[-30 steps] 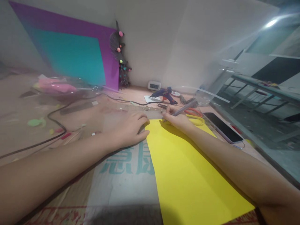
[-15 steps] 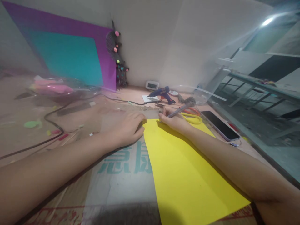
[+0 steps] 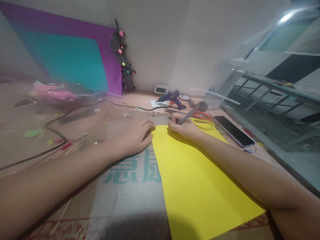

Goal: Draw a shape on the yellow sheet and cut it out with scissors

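A yellow sheet [image 3: 195,180] lies flat over printed cardboard [image 3: 132,200]. My right hand [image 3: 181,126] is closed round a grey pen [image 3: 187,116], its tip hidden near the sheet's far edge. At the sheet's far left corner rests my left hand [image 3: 138,135], palm down, fingers lying apart from the thumb and holding nothing. Just beyond my right hand are scissors with yellow handles [image 3: 206,125] and another pair with orange handles [image 3: 203,115].
A blue glue gun [image 3: 172,98] lies on white paper, its black cable [image 3: 48,125] running left. A phone [image 3: 235,130] is at the right. Behind stand a small clock [image 3: 160,89], a purple board [image 3: 115,66] and a decorated dark branch [image 3: 116,43].
The view has shifted slightly. The pen in my right hand has changed its tilt and stands a little steeper. My left hand stays at the sheet's corner.
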